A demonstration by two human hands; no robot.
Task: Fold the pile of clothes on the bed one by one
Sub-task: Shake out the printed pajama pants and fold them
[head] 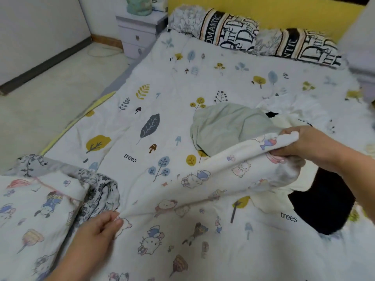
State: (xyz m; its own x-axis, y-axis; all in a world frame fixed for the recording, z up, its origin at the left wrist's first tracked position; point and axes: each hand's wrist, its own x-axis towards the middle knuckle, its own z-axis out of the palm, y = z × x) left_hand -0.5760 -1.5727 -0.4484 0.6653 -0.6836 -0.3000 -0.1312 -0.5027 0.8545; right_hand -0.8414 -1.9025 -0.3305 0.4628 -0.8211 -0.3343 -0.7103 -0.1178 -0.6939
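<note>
While a cartoon-print garment [194,199] lies stretched across the bed [162,98], the left hand [97,230] pinches its near edge low against the sheet and the right hand [310,145] grips the far end, lifted clear of the bed. Just behind the raised end sits a pale green garment [223,124]; a black garment [324,203] lies under the right forearm. A folded cartoon-print piece [34,205] rests at lower left. Two lettered pillows [233,29] line the headboard.
</note>
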